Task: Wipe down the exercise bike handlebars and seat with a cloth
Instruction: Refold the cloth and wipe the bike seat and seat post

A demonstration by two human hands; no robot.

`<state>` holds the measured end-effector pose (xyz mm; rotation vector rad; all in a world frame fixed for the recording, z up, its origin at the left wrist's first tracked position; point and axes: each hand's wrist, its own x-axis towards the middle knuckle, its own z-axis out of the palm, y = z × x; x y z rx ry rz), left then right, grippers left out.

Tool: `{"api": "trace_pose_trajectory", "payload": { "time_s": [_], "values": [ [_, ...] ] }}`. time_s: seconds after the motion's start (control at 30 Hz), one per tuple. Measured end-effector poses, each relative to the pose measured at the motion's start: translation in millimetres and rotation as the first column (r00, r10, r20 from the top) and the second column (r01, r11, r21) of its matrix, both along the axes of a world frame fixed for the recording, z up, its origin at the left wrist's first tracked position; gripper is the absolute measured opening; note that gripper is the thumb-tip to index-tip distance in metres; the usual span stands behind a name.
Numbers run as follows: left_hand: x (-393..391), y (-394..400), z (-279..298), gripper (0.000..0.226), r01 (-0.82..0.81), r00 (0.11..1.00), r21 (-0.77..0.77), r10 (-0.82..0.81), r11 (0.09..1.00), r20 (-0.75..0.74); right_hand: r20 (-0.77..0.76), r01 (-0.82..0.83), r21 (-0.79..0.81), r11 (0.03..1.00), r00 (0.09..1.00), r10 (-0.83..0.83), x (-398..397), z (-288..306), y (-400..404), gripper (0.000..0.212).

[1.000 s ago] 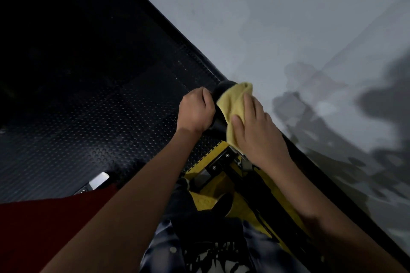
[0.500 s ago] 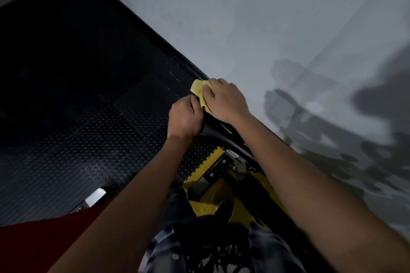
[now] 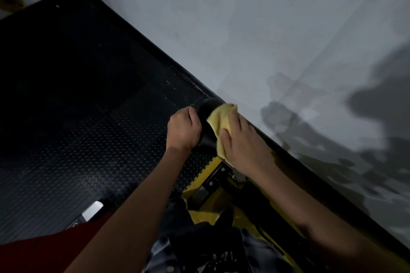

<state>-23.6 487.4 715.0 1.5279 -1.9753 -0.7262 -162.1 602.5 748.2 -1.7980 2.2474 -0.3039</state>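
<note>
A black padded handlebar (image 3: 207,115) of the exercise bike sticks up at the middle of the view. My left hand (image 3: 183,128) grips its left side with curled fingers. A yellow cloth (image 3: 221,122) is draped over its right side. My right hand (image 3: 239,142) lies flat on the cloth and presses it against the bar, fingers straight. Below the hands the bike's yellow and black frame (image 3: 213,175) shows. The seat is hidden from view.
A black studded rubber mat (image 3: 88,128) covers the floor on the left. A grey wall (image 3: 288,40) runs along the right, close behind the handlebar. A red garment (image 3: 44,255) fills the lower left corner, with a small metal part (image 3: 92,210) beside it.
My right hand has slid with the cloth back down the bar from its tip, uncovering the black end again. My left hand keeps its grip.
</note>
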Motion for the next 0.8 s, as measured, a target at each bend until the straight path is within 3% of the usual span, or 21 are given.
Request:
{"api": "trace_pose_trajectory", "payload": {
  "time_s": [0.07, 0.23, 0.53, 0.73, 0.8],
  "values": [
    [0, 0, -1, 0.038, 0.000, 1.000, -0.007, 0.000, 1.000, 0.001, 0.068, 0.030, -0.027, 0.999, 0.997, -0.028, 5, -6, -37, 0.063],
    [-1, 1, 2, 0.039, -0.005, 1.000, -0.001, 0.005, 1.000, -0.009, 0.068, 0.023, -0.092, 0.996, 0.998, -0.017, 9, -9, -78, 0.054],
    [2, 1, 0, 0.037, 0.007, 1.000, -0.014, -0.008, 1.000, -0.026, -0.086, -0.072, 0.065, 0.995, 0.993, 0.077, -1, 17, 55, 0.067],
    [2, -1, 0, 0.037, -0.007, 1.000, -0.025, 0.007, 1.000, -0.004, 0.228, 0.025, 0.033, 0.999, 0.973, -0.032, -1, -5, -43, 0.064],
    [1, -1, 1, 0.038, -0.016, 1.000, -0.013, 0.016, 1.000, -0.011, 0.283, 0.071, 0.023, 0.997, 0.956, -0.075, 2, -5, -75, 0.055]
  ]
}}
